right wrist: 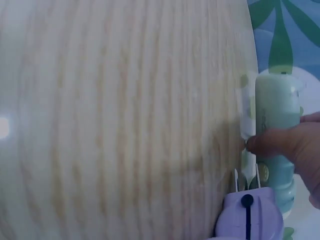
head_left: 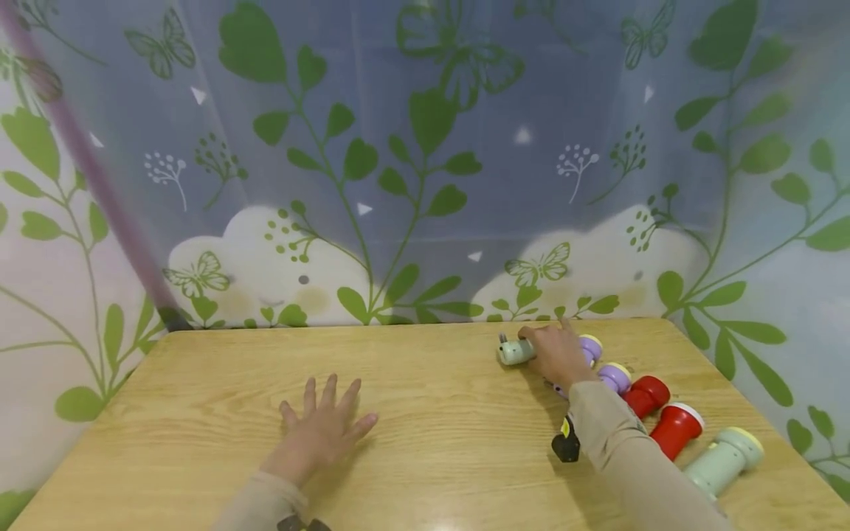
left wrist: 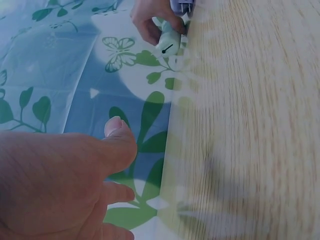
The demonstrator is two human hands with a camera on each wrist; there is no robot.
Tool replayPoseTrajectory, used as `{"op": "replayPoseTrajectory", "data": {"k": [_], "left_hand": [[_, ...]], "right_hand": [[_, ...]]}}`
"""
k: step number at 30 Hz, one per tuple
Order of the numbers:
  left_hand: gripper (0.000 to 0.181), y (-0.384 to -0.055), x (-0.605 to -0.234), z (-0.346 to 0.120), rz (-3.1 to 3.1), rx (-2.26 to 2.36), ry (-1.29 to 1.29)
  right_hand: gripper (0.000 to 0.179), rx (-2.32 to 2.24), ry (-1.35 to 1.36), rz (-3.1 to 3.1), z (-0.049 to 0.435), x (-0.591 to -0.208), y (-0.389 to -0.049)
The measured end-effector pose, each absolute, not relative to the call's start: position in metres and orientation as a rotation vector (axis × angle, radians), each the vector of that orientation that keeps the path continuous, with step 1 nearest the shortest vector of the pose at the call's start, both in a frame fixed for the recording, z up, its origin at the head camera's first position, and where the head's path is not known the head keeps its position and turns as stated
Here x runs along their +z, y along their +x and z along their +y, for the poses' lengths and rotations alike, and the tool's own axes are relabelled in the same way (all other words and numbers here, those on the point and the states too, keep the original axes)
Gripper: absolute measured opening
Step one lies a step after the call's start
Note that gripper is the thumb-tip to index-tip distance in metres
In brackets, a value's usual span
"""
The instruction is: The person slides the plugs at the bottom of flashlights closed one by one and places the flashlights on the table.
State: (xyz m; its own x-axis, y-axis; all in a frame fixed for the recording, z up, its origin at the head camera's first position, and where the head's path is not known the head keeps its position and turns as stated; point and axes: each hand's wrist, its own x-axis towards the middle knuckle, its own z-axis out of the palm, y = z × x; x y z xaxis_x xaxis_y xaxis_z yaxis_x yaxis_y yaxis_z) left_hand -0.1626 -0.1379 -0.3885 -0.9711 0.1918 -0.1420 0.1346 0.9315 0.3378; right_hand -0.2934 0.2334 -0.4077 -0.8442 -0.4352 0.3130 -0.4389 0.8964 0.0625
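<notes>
My right hand (head_left: 559, 355) grips a pale green flashlight (head_left: 515, 352) near the table's back edge. In the right wrist view the thumb lies across this green flashlight (right wrist: 277, 110), and a second finger shows behind it. Right beside it is a purple flashlight (right wrist: 250, 215) with two metal plug prongs and a black slider. The hand and sleeve partly cover the purple flashlights in the head view. My left hand (head_left: 322, 431) is spread, fingers straight, at the left front of the table; it holds nothing. The left wrist view shows its thumb (left wrist: 120, 142) extended.
Toward the right edge of the wooden table (head_left: 425, 413) lies a slanting row: purple flashlights (head_left: 615, 377), a red one (head_left: 647, 396), another red one with a white rim (head_left: 677, 428), and a larger pale green one (head_left: 725, 461). A leaf-patterned curtain (head_left: 425, 184) hangs behind.
</notes>
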Motion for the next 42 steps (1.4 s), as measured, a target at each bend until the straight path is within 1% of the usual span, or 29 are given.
{"op": "replayPoseTrajectory", "data": {"k": [4,11,18,22,26,29,32,36,39,42], "left_hand": [[0.074,-0.162,-0.39,-0.138,2.916,0.496,0.255],[0.074,-0.164,-0.391,-0.137,2.918,0.478,0.257],[0.073,-0.162,-0.388,-0.136,2.933,0.482,0.297],[0.071,-0.16,-0.384,-0.133,2.945,0.543,0.364],[0.068,-0.158,-0.376,-0.125,2.927,0.686,0.481],[0.065,-0.153,-0.366,-0.117,2.924,0.787,0.595],[0.058,-0.147,-0.355,-0.109,2.93,0.897,0.75],[0.038,-0.136,-0.338,-0.099,2.904,1.095,0.958],[0.025,-0.125,-0.325,-0.091,2.85,1.288,1.111],[0.017,-0.115,-0.316,-0.084,2.801,1.443,1.288]], "right_hand": [[0.041,0.119,0.729,-2.679,0.231,-0.413,-0.292],[0.042,0.32,0.784,-2.603,0.223,-0.417,-0.285],[0.044,0.467,0.76,-2.531,0.202,-0.411,-0.266],[0.048,0.57,0.736,-2.467,0.186,-0.403,-0.25],[0.05,0.603,0.852,-2.233,0.172,-0.399,-0.239],[0.046,0.633,0.962,-2.082,0.161,-0.393,-0.231],[0.039,0.742,1.013,-2.089,0.149,-0.381,-0.218],[0.024,0.863,1.07,-2.124,0.137,-0.362,-0.198],[0.021,0.886,1.156,-2.083,0.129,-0.35,-0.186],[0.022,0.904,1.243,-2.018,0.123,-0.342,-0.175]]}}
